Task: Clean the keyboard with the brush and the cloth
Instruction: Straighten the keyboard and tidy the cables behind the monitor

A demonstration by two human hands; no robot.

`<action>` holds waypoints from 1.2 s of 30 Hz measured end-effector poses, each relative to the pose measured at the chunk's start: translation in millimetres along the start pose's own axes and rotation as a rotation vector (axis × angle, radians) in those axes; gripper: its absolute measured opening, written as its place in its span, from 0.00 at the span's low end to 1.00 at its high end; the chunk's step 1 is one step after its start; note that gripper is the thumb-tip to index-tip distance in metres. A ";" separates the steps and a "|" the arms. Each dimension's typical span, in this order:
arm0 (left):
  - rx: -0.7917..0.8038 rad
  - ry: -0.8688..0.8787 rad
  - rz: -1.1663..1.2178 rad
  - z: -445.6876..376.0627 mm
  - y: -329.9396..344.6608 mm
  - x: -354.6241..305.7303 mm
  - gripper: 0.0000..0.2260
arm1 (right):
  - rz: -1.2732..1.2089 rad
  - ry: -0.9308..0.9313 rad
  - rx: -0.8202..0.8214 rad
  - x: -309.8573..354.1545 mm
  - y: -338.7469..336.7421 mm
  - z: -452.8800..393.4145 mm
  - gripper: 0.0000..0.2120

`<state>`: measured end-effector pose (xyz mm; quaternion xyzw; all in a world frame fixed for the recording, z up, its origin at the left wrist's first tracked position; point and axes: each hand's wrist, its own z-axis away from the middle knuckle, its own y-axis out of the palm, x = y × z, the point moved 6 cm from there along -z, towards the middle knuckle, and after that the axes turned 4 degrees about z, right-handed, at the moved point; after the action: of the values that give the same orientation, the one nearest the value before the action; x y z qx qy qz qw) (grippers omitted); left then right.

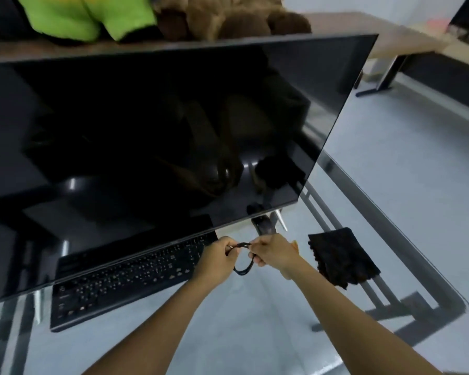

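A black keyboard (pixel 127 277) lies on the glass table, its far edge tucked under the monitor. Just right of the keyboard's right end, my left hand (pixel 217 255) and my right hand (pixel 274 253) both pinch a thin black cable (pixel 243 269) that hangs in a loop between them. A dark cloth (pixel 341 257) lies crumpled on the glass to the right of my right hand. An orange tip (pixel 295 243) shows behind my right hand; what it belongs to is hidden. No brush is clearly visible.
A large dark monitor (pixel 157 131) fills the middle of the view on a black stand (pixel 264 224). The glass table (pixel 417 266) ends at the right, floor beyond. Behind the monitor, a green plush (pixel 87 14) and a brown plush (pixel 228 17) sit on a wooden desk.
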<state>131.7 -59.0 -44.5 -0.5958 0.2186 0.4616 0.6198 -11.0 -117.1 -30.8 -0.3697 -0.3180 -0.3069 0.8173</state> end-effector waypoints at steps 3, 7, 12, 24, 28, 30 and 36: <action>-0.003 0.154 -0.280 -1.6 18.3 15.8 0.15 | 0.069 0.008 -0.040 -23.8 5.1 -24.0 0.08; -0.007 0.424 -0.649 15.9 41.9 27.0 0.20 | 0.198 -0.053 -0.132 -42.5 9.5 -44.8 0.09; 0.093 0.447 -0.864 25.6 59.3 58.0 0.27 | 0.593 -0.349 -0.314 -47.4 20.7 -40.4 0.07; 0.058 0.335 -0.943 -5.8 56.0 55.9 0.28 | 1.131 -0.615 -0.212 -79.9 72.5 -18.7 0.29; 0.064 0.299 -0.962 -14.0 50.9 55.4 0.30 | 1.117 -0.605 -0.191 -62.0 70.7 -43.1 0.27; 0.054 0.297 -0.957 -19.2 48.2 55.6 0.29 | 1.107 -0.627 -0.168 -57.6 71.3 -51.2 0.26; 0.063 0.263 -0.935 -28.3 45.4 57.8 0.28 | 1.094 -0.658 -0.166 -53.1 69.0 -60.4 0.27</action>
<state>129.4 -73.8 -121.8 -0.6643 0.0177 0.0477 0.7458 25.2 -114.2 -130.3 -0.6152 -0.2928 0.2601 0.6842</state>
